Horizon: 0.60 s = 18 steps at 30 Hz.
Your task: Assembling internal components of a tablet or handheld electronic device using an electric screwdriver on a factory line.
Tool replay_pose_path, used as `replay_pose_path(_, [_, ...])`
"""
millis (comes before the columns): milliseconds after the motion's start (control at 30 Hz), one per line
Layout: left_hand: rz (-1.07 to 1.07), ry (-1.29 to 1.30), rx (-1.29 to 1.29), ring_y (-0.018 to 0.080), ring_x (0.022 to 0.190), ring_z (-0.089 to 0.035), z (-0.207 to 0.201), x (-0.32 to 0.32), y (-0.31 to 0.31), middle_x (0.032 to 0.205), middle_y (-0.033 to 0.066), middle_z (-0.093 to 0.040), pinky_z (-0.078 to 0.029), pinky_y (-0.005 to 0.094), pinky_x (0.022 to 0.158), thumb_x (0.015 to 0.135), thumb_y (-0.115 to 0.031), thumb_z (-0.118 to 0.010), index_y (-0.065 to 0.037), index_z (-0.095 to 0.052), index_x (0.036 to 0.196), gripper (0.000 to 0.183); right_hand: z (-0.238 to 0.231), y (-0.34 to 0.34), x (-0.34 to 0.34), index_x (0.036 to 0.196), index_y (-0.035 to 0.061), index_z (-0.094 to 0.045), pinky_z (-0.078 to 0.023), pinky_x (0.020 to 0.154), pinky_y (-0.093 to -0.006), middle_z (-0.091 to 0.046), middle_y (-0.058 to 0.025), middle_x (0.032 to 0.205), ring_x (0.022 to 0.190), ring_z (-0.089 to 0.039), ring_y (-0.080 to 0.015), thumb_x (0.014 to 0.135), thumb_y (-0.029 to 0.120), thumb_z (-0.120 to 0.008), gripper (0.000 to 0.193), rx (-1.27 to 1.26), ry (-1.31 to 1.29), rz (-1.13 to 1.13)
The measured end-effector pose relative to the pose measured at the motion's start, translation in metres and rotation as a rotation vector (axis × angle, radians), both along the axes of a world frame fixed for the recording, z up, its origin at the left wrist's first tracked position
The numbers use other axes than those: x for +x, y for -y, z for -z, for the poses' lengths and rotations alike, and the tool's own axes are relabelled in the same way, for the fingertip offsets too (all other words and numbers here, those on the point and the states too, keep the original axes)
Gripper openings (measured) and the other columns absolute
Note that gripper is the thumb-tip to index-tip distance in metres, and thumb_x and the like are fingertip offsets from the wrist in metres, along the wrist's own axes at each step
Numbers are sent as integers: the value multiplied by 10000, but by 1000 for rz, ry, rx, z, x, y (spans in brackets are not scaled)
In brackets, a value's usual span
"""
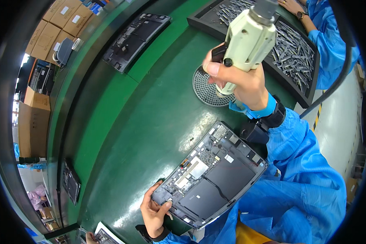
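Note:
A dark laptop base (pixel 209 175), its circuit board and black battery exposed, lies tilted on the green bench in front of me. My left hand (pixel 153 211) grips its near left corner, thumb on top and fingers along the edge. Up and to the right, my right hand (pixel 248 81) is wrapped round a cream electric screwdriver (pixel 250 40) with a black lever. The tool points down over a round perforated grey dish (pixel 203 87); its tip is hidden by my hand and the tool body.
A black tray (pixel 305 95) heaped with small metal parts stands at the far right, beside a co-worker's blue sleeve (pixel 329 44). More laptop bases (pixel 136 40) lie along the left belt. Another person's hand (pixel 90 238) touches a laptop part (pixel 107 236) at lower left. Cardboard boxes (pixel 34 122) stand beyond.

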<state>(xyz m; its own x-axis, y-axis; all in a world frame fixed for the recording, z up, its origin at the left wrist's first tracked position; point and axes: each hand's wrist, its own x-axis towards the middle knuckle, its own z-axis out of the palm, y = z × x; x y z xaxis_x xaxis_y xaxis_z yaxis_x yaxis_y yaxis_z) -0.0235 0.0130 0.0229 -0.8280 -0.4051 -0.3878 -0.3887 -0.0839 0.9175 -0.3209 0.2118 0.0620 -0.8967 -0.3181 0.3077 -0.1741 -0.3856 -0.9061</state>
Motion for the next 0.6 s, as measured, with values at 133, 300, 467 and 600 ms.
replay_pose_path(133, [-28, -27, 17, 213, 980, -602, 1, 0, -1, 1289, 238, -452, -527, 180, 504, 685, 150, -619, 79, -449, 1220, 567, 8, 3, -2, 838, -3, -583, -393, 436, -217, -571, -31, 622, 490, -512, -75, 716, 92, -719, 206, -39, -38, 103])
replay_pose_path(300, [-21, -23, -8, 228, 1018, -586, -1, 0, -1, 1290, 236, -449, -528, 180, 512, 682, 162, -609, 75, -454, 1216, 563, 13, 4, -1, 830, -4, -594, -392, 435, -215, -579, -28, 634, 487, -505, -67, 711, 90, -723, 199, -5, -11, 85])
replay_pose_path(467, [-34, -13, 8, 231, 1032, -580, 0, 2, -1, 1291, 237, -448, -530, 181, 525, 675, 168, -618, 76, -455, 1214, 571, 17, 7, -4, 801, 0, -593, -384, 434, -215, -564, -22, 605, 476, -495, -68, 714, 95, -724, 184, 5, -21, 82])
replay_pose_path(600, [-36, -28, 16, 233, 1043, -574, 2, 0, 0, 1296, 238, -445, -527, 182, 538, 676, 164, -628, 73, -454, 1220, 578, 19, 7, -6, 795, 0, -594, -380, 433, -216, -555, -19, 593, 474, -491, -70, 711, 97, -730, 187, 25, -21, 69])
